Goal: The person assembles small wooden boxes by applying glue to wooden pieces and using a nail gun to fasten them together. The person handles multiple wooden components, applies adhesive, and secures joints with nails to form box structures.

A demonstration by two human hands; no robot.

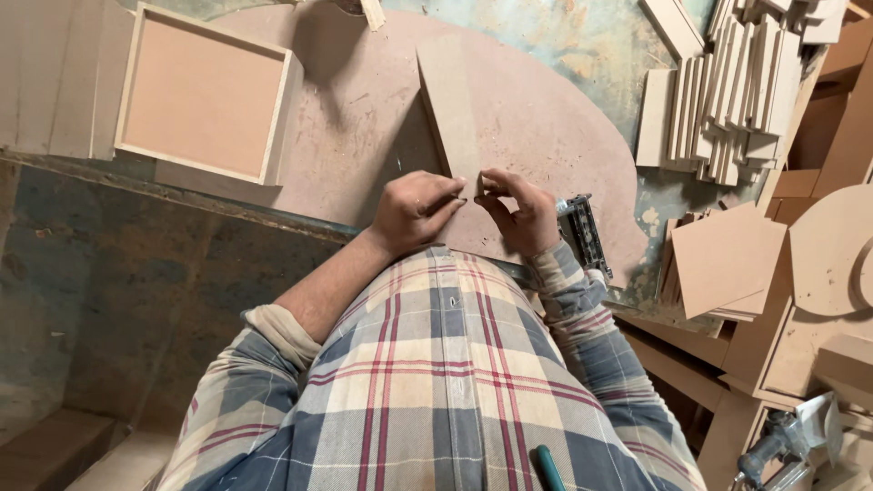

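**Both hands pinching a board strip**

On the worktop (pixel 582 55) lay a rounded brown panel (pixel 536 127). Upon it rested a long board strip (pixel 447 109), its near end pinched by the left hand (pixel 414 211) and right hand (pixel 520 214), fingers (pixel 447 205) closed on it.

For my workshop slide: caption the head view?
Both hands pinch the near end of a narrow fibreboard strip on a workbench.
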